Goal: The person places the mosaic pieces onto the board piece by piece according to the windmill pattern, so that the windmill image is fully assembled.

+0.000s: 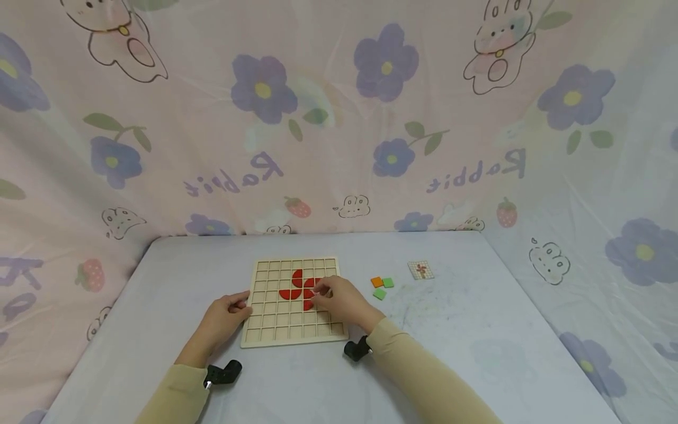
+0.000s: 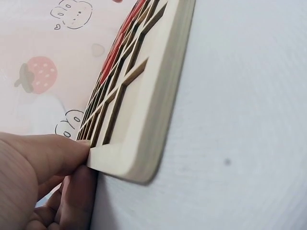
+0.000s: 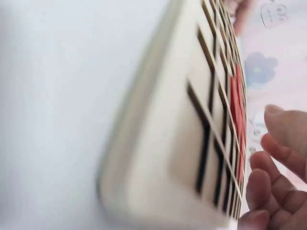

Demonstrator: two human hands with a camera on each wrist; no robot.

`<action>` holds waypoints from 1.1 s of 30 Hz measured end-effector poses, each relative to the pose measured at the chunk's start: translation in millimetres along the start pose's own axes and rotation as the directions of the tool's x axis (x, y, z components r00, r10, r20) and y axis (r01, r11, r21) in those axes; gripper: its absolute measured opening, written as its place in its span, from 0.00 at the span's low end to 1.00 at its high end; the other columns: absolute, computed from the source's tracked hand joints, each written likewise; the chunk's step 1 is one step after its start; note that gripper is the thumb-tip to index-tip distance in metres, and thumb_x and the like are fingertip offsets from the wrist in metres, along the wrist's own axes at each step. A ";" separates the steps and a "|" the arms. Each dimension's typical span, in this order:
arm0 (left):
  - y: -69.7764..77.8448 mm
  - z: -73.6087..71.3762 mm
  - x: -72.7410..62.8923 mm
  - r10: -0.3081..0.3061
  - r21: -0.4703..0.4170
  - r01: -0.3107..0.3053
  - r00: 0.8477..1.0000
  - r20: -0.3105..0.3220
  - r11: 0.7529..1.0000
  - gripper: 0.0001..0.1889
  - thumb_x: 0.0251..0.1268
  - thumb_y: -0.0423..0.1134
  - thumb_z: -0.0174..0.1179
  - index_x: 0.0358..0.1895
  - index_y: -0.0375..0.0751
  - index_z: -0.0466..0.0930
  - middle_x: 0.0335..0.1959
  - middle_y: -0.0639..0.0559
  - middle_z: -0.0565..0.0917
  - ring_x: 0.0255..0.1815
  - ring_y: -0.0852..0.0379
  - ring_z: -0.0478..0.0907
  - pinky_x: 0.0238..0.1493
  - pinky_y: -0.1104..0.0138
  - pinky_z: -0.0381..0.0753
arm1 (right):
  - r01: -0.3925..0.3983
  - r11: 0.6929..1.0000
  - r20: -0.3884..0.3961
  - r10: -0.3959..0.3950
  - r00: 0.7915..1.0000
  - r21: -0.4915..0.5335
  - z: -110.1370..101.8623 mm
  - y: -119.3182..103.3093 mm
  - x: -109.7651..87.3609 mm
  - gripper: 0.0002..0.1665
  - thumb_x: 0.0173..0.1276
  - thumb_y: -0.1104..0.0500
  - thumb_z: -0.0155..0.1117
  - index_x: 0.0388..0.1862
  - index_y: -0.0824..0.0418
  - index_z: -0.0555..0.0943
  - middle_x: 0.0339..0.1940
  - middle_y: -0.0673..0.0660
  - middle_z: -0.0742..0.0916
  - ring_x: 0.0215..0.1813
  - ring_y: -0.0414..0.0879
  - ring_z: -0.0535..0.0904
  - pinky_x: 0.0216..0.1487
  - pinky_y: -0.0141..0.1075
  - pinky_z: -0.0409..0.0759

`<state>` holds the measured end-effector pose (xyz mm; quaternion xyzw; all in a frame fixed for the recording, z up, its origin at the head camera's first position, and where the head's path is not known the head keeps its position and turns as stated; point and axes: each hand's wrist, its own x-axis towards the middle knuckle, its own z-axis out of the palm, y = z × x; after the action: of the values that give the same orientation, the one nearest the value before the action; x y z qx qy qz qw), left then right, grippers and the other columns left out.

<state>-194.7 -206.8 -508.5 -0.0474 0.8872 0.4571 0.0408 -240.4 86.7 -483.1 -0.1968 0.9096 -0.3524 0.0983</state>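
A square wooden grid board (image 1: 270, 334) lies flat on the table, with several red rounded pieces (image 1: 290, 294) set in its middle cells like a pinwheel. On the board's left edge, my left hand (image 1: 221, 321) pinches the rim; in the left wrist view the thumb (image 2: 62, 152) presses its top beside a corner. Over the red pieces hovers my right hand (image 1: 344, 300), fingers bent near them. The right wrist view shows that hand's thumb (image 3: 289, 127) apart from its fingers, with nothing visible between them.
Right of the board lie an orange square tile (image 1: 376, 282) and two green square tiles (image 1: 388, 282). Farther right is a small card (image 1: 421, 270) printed with a grid and a red pinwheel. A patterned cloth (image 1: 328, 147) hangs behind the white table (image 1: 450, 365).
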 end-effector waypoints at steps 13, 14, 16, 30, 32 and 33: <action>1.0 -2.4 -0.8 0.015 -0.004 -0.015 1.000 0.003 1.000 0.25 0.66 0.35 0.60 0.66 0.33 0.71 0.43 0.46 0.75 0.40 0.54 0.70 0.35 0.69 0.72 | -0.141 0.987 -0.123 0.149 0.981 0.072 -57.8 53.2 -11.2 0.14 0.66 0.48 0.67 0.46 0.53 0.82 0.38 0.48 0.82 0.40 0.45 0.76 0.37 0.39 0.75; 0.8 -2.3 -0.7 0.015 -0.004 -0.015 1.000 0.004 1.000 0.25 0.66 0.35 0.60 0.66 0.33 0.71 0.43 0.46 0.75 0.40 0.54 0.70 0.35 0.69 0.72 | -0.150 0.986 -0.136 0.159 0.978 0.073 -61.9 58.5 -12.9 0.15 0.65 0.48 0.67 0.47 0.53 0.82 0.39 0.48 0.82 0.40 0.45 0.76 0.37 0.39 0.76; 0.5 -2.1 -0.8 0.010 -0.009 -0.010 1.000 0.004 1.000 0.25 0.66 0.35 0.61 0.66 0.33 0.71 0.43 0.46 0.75 0.40 0.54 0.70 0.35 0.69 0.72 | -0.169 0.982 -0.160 0.180 0.971 0.083 -69.9 67.9 -17.1 0.17 0.66 0.47 0.67 0.49 0.54 0.82 0.42 0.50 0.82 0.42 0.45 0.77 0.37 0.39 0.76; -0.1 -0.9 -1.4 0.005 -0.014 -0.005 1.000 0.001 1.000 0.25 0.66 0.35 0.60 0.66 0.34 0.71 0.43 0.46 0.74 0.41 0.53 0.70 0.36 0.69 0.72 | -0.248 0.956 -0.148 0.271 0.951 0.159 -85.2 108.6 -33.9 0.27 0.66 0.45 0.66 0.58 0.57 0.77 0.55 0.57 0.79 0.55 0.52 0.75 0.46 0.44 0.77; -0.1 -1.1 -1.3 0.004 -0.015 -0.004 1.000 0.001 1.000 0.25 0.66 0.35 0.60 0.66 0.34 0.71 0.43 0.46 0.74 0.41 0.53 0.70 0.36 0.69 0.72 | -0.251 0.954 -0.132 0.274 0.953 0.166 -84.8 113.2 -33.4 0.28 0.65 0.45 0.67 0.59 0.56 0.77 0.56 0.57 0.78 0.56 0.52 0.74 0.49 0.45 0.75; -0.2 -1.3 -1.3 0.006 -0.014 -0.006 1.000 0.001 1.000 0.25 0.66 0.35 0.60 0.66 0.33 0.71 0.44 0.46 0.74 0.41 0.53 0.70 0.36 0.69 0.71 | -0.252 0.952 -0.125 0.275 0.953 0.172 -84.6 115.3 -33.4 0.28 0.64 0.45 0.67 0.60 0.55 0.76 0.57 0.57 0.78 0.56 0.52 0.74 0.50 0.46 0.75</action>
<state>-193.5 -207.9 -507.8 -0.0449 0.8841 0.4635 0.0393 -270.4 229.7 -498.2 -0.0387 0.9026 -0.4189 0.0918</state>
